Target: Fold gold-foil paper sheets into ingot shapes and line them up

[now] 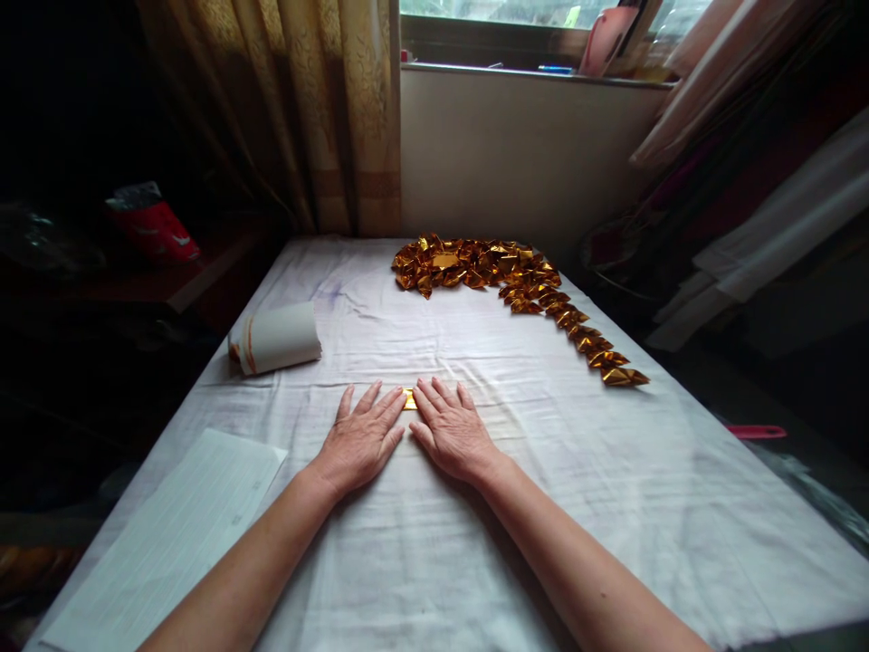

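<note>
Gold foil strip (409, 399), on the table (407, 552), twelve o'clock from the person. Left hand (363, 439) and right hand (453, 428) lie flat at its nine and three, fingers outstretched, gripping nothing. I judge it light, slippery, easily creased (a folded foil chain (574, 324) curves at one o'clock); hold by the edges.

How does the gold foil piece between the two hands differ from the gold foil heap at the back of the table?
The gold foil piece looks flat, while the gold foil heap is bulky and creased. The piece is single; the heap holds many. Fingers of the left hand and right hand partly cover the piece; neither hand touches the heap. Both are shiny and lie on white cloth.
</note>
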`<state>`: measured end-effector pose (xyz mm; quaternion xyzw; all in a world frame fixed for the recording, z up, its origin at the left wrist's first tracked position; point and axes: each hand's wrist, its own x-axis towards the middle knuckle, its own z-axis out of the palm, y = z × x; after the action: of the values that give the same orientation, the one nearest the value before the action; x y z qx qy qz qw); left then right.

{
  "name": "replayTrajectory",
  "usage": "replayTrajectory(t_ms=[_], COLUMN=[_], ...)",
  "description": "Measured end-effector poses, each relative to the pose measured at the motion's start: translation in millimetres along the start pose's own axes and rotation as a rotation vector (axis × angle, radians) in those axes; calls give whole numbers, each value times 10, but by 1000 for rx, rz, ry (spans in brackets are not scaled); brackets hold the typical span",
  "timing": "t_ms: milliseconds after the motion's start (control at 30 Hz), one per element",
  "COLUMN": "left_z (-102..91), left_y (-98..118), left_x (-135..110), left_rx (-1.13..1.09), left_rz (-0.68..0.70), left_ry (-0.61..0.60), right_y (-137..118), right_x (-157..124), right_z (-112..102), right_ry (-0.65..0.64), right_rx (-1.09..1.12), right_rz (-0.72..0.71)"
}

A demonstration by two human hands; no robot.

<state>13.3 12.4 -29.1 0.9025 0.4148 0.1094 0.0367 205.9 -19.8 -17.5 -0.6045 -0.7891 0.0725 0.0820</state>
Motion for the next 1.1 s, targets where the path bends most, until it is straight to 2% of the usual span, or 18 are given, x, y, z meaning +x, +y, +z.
replayTrajectory(t_ms=[267, 333, 433, 600, 867, 1000, 1100], left_z=[-93, -104, -117, -198, -235, -249, -275], left_y=[-91, -99, -84, -35, -88, -101, -105], left_x=[-134, -174, -175, -15, 90, 109, 158], left_rx=[74, 82, 74, 17, -76, -77, -56], left_rz=[-40, -49, -65, -107, -131, -131, -144], left_ry=[-103, -87, -3, 120, 124, 114, 109], right_y=[57, 48, 35, 72, 210, 194, 171], right_x=[-114, -109, -112, -110, -50, -20, 37], right_z=[-63, -57, -45, -26, 45, 23, -38], right_ry=[-38, -30, 9, 114, 325, 365, 331], right_rx=[-5, 0, 6, 41, 148, 180, 223], right_rz=[24, 27, 27, 12, -31, -18, 58])
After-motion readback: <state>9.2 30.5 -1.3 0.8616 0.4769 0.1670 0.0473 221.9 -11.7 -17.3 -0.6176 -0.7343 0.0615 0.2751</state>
